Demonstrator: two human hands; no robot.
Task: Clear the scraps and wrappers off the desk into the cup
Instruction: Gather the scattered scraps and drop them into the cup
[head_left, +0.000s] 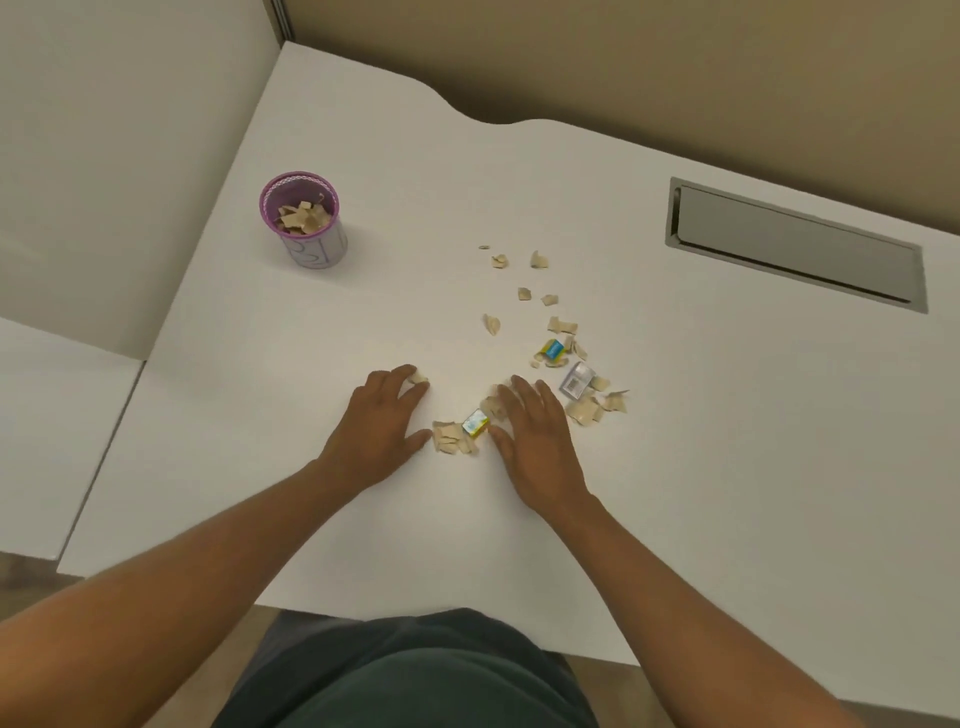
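Note:
A purple-rimmed cup (306, 223) stands at the far left of the white desk (727, 415), partly filled with beige paper scraps. Both my hands lie palm-down on the desk, flanking a small heap of beige scraps (450, 437) and a yellow-edged wrapper (475, 422). My left hand (382, 421) has its fingertips on one scrap (418, 378). My right hand (530, 431) covers some scraps with its fingers. Further right lie a blue-yellow wrapper (552, 350), a silver wrapper (576, 380) and several loose scraps (586, 410), trailing away toward the back (538, 260).
A grey metal cable hatch (795, 244) is set flush into the desk at the back right. A beige partition wall runs behind the desk, and a lower white surface (47, 415) adjoins on the left. My torso is at the desk's near edge.

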